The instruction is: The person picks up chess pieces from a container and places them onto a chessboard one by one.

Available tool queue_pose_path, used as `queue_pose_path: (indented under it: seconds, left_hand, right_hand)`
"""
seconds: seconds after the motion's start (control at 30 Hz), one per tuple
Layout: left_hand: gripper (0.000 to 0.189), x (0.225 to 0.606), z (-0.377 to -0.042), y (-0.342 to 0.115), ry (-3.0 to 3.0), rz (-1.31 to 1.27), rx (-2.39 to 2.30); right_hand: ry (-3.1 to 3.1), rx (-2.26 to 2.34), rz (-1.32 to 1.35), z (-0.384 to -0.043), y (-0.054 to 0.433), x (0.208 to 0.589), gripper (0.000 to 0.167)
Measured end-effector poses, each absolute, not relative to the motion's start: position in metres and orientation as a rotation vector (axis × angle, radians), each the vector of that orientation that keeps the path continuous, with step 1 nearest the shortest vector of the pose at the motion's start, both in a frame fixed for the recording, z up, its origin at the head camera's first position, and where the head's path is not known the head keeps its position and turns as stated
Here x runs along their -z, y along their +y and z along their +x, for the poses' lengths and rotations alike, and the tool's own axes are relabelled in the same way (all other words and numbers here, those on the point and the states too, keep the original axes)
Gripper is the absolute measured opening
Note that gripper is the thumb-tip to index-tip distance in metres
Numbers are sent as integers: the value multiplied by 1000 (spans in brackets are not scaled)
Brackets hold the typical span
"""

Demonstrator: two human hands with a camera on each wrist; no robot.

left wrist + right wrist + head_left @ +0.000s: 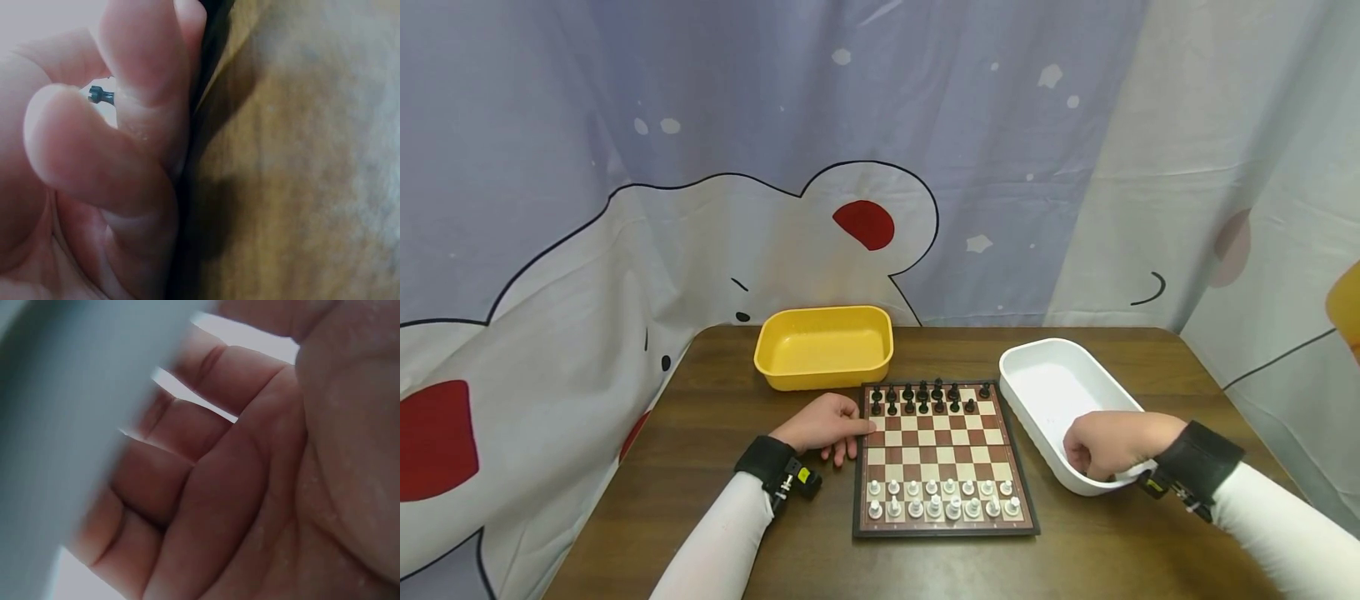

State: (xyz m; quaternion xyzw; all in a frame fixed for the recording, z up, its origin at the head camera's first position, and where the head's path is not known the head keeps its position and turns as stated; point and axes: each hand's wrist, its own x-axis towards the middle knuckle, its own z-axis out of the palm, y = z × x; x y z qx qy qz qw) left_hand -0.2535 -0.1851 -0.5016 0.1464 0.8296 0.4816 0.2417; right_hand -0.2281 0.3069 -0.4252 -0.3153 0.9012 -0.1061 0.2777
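A folding chessboard (943,450) lies on the table with black chess pieces (923,398) in two rows at the far side and white chess pieces (935,505) in two rows at the near side. Near the right end of the black rows two squares are bare. My left hand (827,427) rests at the board's left edge, one digit on its border, the other fingers loosely bent beside it. Inside the near end of a white tub (1048,375) is my right hand (1108,446), fingers bent downward. The tub's wall hides its fingertips in the right wrist view.
A yellow tub (823,346) stands behind the board to the left. The wooden table (752,550) reaches back to a patterned curtain (985,167). Part of a black piece (101,95) shows between the fingers in the left wrist view.
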Motion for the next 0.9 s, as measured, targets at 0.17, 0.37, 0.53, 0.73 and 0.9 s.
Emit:
queue_pose_path:
  seconds: [0.17, 0.37, 0.53, 0.73, 0.9]
  left_hand:
    - [41, 502, -254, -184, 2264, 399, -1322]
    - [39, 501, -253, -184, 2267, 398, -1318]
    - [37, 499, -252, -184, 2272, 404, -1321]
    - [37, 499, -251, -184, 2271, 399, -1328]
    - [37, 498, -250, -183, 2274, 403, -1331]
  right_hand:
    - [2435, 263, -826, -227, 306, 428, 32]
    - [2449, 269, -795, -227, 306, 427, 31]
    - [2469, 267, -773, -226, 304, 425, 25]
    - [2496, 284, -737, -227, 304, 423, 21]
    - [2532, 321, -741, -229, 305, 420, 21]
